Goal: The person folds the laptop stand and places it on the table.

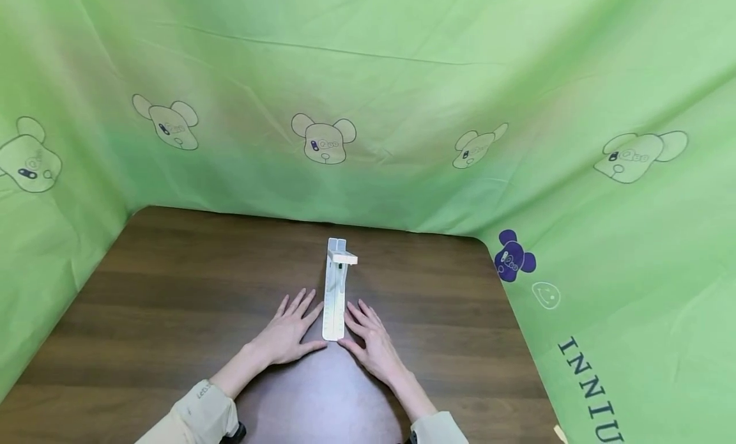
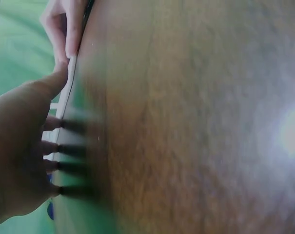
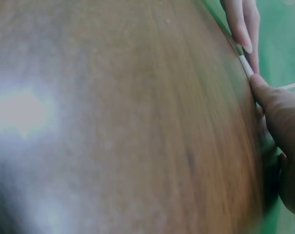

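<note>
A long, narrow white device point(image 1: 333, 313) lies flat on the wooden table, one short end toward me. Fine scale-like marks run along its near left edge, and a raised white block point(image 1: 343, 258) juts up and to the right near its far end. Beside the near left corner, my left hand point(image 1: 282, 338) rests on the table with fingers spread and its thumb tip at the near edge. My right hand point(image 1: 376, 351) lies on the opposite side, its fingertips along the right edge and thumb at the near right corner. Neither hand curls round the device.
The brown wooden table point(image 1: 190, 284) spreads out on all sides of the device. A green curtain point(image 1: 402, 99) printed with bear heads hangs along the back, left and right edges. Bright light reflects off the near tabletop.
</note>
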A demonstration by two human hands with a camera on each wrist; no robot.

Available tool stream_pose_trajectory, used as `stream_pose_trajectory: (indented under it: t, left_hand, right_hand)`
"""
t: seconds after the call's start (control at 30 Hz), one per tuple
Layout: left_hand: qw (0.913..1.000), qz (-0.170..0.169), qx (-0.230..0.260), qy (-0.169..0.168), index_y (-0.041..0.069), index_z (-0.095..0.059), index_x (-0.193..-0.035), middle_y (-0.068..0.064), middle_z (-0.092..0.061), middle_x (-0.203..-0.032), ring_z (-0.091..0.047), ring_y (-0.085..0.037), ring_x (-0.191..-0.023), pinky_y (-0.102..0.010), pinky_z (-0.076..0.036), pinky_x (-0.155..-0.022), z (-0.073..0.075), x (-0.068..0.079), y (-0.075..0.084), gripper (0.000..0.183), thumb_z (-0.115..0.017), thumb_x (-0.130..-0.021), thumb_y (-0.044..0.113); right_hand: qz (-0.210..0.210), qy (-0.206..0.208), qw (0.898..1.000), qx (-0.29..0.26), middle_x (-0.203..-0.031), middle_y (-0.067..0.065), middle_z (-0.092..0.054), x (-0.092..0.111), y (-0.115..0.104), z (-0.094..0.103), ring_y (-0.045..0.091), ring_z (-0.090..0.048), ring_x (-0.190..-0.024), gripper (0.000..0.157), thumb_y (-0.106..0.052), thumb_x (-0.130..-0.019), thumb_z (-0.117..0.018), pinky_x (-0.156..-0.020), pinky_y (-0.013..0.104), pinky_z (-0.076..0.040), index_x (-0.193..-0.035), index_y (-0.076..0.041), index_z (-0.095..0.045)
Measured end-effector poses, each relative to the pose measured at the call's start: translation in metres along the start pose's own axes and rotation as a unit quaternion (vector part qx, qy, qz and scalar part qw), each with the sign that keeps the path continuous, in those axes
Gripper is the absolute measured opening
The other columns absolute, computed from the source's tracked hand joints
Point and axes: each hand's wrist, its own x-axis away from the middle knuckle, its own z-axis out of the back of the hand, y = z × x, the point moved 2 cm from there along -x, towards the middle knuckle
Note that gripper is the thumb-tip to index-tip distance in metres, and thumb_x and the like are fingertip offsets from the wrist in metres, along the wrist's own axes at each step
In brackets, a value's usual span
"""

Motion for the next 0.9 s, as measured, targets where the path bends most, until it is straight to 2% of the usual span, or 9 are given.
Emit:
stream_pose_trajectory:
  t: [0.13,0.27,0.33,0.37,0.5,0.63,0.7,0.8,0.9]
  left_hand:
    - [0.9998,0.013,-0.005,0.015,0.002,-0.047,-0.165,-0.027,-0.035,-0.177,-0.027,-0.049,-0.168,-0.074,-0.024,-0.133,-0.001,0.001,0.001,0.078,-0.069,-0.107,0.049]
    - [0.9997,0.013,0.001,0.022,0.0,-0.048,-0.164,-0.028,-0.039,-0.174,-0.031,-0.049,-0.166,-0.074,-0.026,-0.132,0.002,0.0,0.0,0.077,-0.07,-0.106,0.046]
    - [0.9996,0.008,0.015,0.024,-0.001,-0.047,-0.164,-0.029,-0.04,-0.173,-0.033,-0.049,-0.165,-0.072,-0.028,-0.133,0.006,-0.002,-0.002,0.077,-0.07,-0.107,0.045]
    - [0.9988,0.004,0.032,0.035,-0.002,-0.047,-0.164,-0.029,-0.042,-0.172,-0.036,-0.049,-0.164,-0.071,-0.031,-0.132,0.008,-0.003,-0.005,0.076,-0.069,-0.107,0.045]
    - [0.9934,-0.003,0.098,0.061,-0.002,-0.043,-0.166,-0.029,-0.046,-0.17,-0.046,-0.048,-0.158,-0.066,-0.038,-0.129,0.036,-0.01,-0.008,0.073,-0.064,-0.111,0.041]
    - [0.9858,-0.004,0.143,0.089,0.003,-0.042,-0.168,-0.023,-0.049,-0.17,-0.049,-0.043,-0.157,-0.061,-0.04,-0.13,0.076,-0.015,0.0,0.069,-0.061,-0.113,0.04]
    - [0.9815,-0.013,0.158,0.106,0.005,-0.043,-0.168,-0.02,-0.05,-0.17,-0.05,-0.041,-0.157,-0.06,-0.041,-0.13,0.091,-0.018,0.006,0.066,-0.061,-0.114,0.039]
    - [0.9771,-0.03,0.172,0.122,0.006,-0.045,-0.167,-0.018,-0.052,-0.169,-0.051,-0.038,-0.157,-0.059,-0.041,-0.13,0.106,-0.025,0.013,0.063,-0.062,-0.114,0.037]
    - [0.9761,-0.042,0.172,0.126,0.005,-0.047,-0.166,-0.018,-0.053,-0.168,-0.052,-0.037,-0.157,-0.058,-0.042,-0.13,0.112,-0.034,0.018,0.062,-0.061,-0.114,0.036]
  right_hand:
    - [0.007,-0.004,1.0,-0.01,-0.156,0.022,-0.064,-0.002,-0.004,-0.002,0.052,-0.05,-0.153,0.052,-0.02,-0.095,-0.084,-0.126,0.069,-0.039,-0.141,0.002,-0.072]
    - [-0.009,-0.019,1.0,-0.023,-0.157,0.021,-0.064,-0.005,-0.004,0.001,0.05,-0.049,-0.155,0.052,-0.02,-0.096,-0.083,-0.127,0.068,-0.038,-0.142,0.001,-0.072]
    - [-0.023,-0.021,0.999,-0.04,-0.159,0.02,-0.063,-0.006,0.003,0.001,0.047,-0.049,-0.156,0.055,-0.024,-0.097,-0.083,-0.128,0.065,-0.038,-0.145,-0.001,-0.07]
    - [-0.026,-0.014,0.998,-0.052,-0.16,0.018,-0.062,-0.006,0.01,0.0,0.045,-0.05,-0.156,0.056,-0.029,-0.1,-0.081,-0.129,0.061,-0.04,-0.148,-0.004,-0.069]
    - [-0.052,0.009,0.992,-0.112,-0.161,0.021,-0.059,-0.019,0.024,0.014,0.044,-0.055,-0.152,0.06,-0.036,-0.105,-0.075,-0.128,0.058,-0.042,-0.154,-0.005,-0.063]
    - [-0.074,0.019,0.986,-0.148,-0.157,0.027,-0.06,-0.045,0.01,0.054,0.047,-0.058,-0.148,0.053,-0.02,-0.105,-0.075,-0.126,0.061,-0.042,-0.151,0.004,-0.062]
    - [-0.077,0.032,0.984,-0.157,-0.156,0.024,-0.062,-0.057,0.005,0.069,0.044,-0.06,-0.147,0.05,-0.016,-0.105,-0.074,-0.126,0.06,-0.043,-0.15,0.003,-0.063]
    - [-0.072,0.052,0.982,-0.168,-0.156,0.019,-0.064,-0.074,-0.001,0.085,0.041,-0.06,-0.148,0.049,-0.013,-0.105,-0.074,-0.128,0.058,-0.043,-0.15,0.0,-0.064]
    - [-0.067,0.059,0.98,-0.179,-0.156,0.016,-0.066,-0.088,-0.005,0.093,0.038,-0.06,-0.149,0.048,-0.014,-0.105,-0.075,-0.13,0.056,-0.042,-0.151,-0.003,-0.065]
